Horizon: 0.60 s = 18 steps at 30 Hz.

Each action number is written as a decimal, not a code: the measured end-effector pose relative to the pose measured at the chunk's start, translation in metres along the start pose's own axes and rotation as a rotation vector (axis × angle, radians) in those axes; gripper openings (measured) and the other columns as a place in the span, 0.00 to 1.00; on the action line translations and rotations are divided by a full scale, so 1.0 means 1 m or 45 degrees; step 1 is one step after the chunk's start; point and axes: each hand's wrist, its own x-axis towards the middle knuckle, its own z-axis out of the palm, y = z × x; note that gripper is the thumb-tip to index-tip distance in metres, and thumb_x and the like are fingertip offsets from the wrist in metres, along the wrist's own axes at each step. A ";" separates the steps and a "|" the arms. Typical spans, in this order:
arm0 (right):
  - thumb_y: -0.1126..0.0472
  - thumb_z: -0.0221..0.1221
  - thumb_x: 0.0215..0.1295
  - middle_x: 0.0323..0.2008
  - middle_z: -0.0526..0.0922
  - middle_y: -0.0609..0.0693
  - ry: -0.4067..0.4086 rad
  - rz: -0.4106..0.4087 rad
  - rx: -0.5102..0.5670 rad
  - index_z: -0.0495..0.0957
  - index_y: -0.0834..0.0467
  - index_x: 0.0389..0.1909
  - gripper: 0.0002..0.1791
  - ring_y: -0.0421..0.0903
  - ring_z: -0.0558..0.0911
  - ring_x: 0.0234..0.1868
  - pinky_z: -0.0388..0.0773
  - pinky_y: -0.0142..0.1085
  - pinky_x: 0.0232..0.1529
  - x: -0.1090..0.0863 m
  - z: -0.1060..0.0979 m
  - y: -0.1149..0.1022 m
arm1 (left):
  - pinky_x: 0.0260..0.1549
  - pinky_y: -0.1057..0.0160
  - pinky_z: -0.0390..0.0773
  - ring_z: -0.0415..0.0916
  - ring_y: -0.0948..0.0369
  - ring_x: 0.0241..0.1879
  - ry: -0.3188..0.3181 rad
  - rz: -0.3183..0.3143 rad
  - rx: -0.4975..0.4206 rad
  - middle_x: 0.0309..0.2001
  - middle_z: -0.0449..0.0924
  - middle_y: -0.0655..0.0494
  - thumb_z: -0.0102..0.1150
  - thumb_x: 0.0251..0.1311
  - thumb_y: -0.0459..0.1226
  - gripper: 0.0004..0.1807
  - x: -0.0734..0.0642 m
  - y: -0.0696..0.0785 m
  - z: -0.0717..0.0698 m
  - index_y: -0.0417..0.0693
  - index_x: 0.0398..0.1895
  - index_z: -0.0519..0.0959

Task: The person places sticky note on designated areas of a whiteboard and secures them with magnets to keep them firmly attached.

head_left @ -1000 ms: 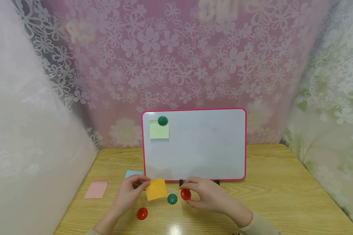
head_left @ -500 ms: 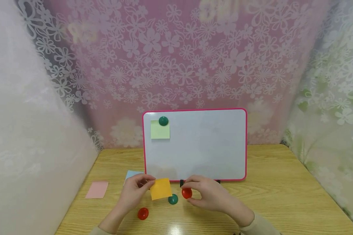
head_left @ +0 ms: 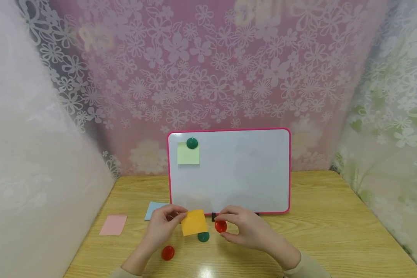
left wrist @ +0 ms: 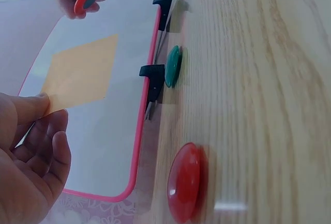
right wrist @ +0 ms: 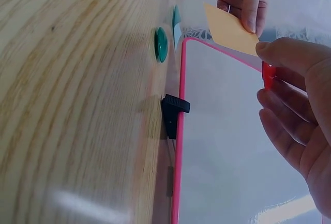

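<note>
Between thumb and fingers, my left hand [head_left: 161, 224] pinches an orange sticky note [head_left: 194, 222] by its left edge, held up off the table. My right hand [head_left: 244, 227] grips a round red magnet [head_left: 220, 226] by its rim, just right of the note; its dark underside shows in the left wrist view. Behind both hands stands a whiteboard [head_left: 236, 173] with a pink frame. On its upper left, a green magnet [head_left: 192, 143] holds a pale green sticky note [head_left: 188, 156]. Another green magnet [head_left: 203, 236] lies on the table, partly covered by the orange note in the head view.
A second red magnet [head_left: 168, 253] lies on the wooden table [head_left: 333, 231] near my left forearm. To the left are a pink sticky note [head_left: 113, 224] and a blue one [head_left: 154, 210], partly hidden by my hand. Black feet [left wrist: 153, 76] support the board.
My left hand has moved right with the orange note, which now overlaps the green magnet on the table. My right hand, still holding the red magnet, has risen slightly.
</note>
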 end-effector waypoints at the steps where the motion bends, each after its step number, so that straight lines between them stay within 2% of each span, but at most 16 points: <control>1: 0.61 0.78 0.59 0.47 0.85 0.42 -0.002 0.005 0.005 0.88 0.54 0.52 0.20 0.39 0.85 0.44 0.82 0.28 0.48 0.000 0.000 0.000 | 0.34 0.66 0.81 0.81 0.59 0.34 0.002 -0.003 -0.004 0.37 0.88 0.60 0.71 0.69 0.34 0.05 0.000 0.000 0.001 0.55 0.41 0.91; 7: 0.61 0.79 0.59 0.47 0.85 0.41 0.002 0.046 0.014 0.88 0.54 0.52 0.20 0.38 0.84 0.44 0.83 0.28 0.47 -0.003 0.000 0.002 | 0.32 0.66 0.80 0.81 0.58 0.33 0.015 -0.006 -0.004 0.37 0.88 0.60 0.72 0.69 0.34 0.06 0.001 0.000 0.006 0.56 0.41 0.92; 12: 0.60 0.79 0.59 0.48 0.85 0.41 0.009 0.085 0.026 0.88 0.54 0.52 0.20 0.37 0.84 0.44 0.83 0.28 0.47 -0.004 -0.001 0.003 | 0.33 0.65 0.81 0.81 0.57 0.35 -0.006 -0.008 -0.022 0.38 0.88 0.59 0.72 0.70 0.36 0.04 0.003 0.003 0.011 0.54 0.42 0.92; 18: 0.62 0.79 0.59 0.49 0.85 0.41 0.039 0.077 0.034 0.88 0.54 0.53 0.21 0.39 0.84 0.44 0.84 0.29 0.47 -0.004 -0.004 0.006 | 0.34 0.65 0.82 0.80 0.57 0.35 -0.016 -0.006 0.001 0.38 0.87 0.60 0.71 0.70 0.36 0.04 0.006 0.005 0.017 0.54 0.43 0.92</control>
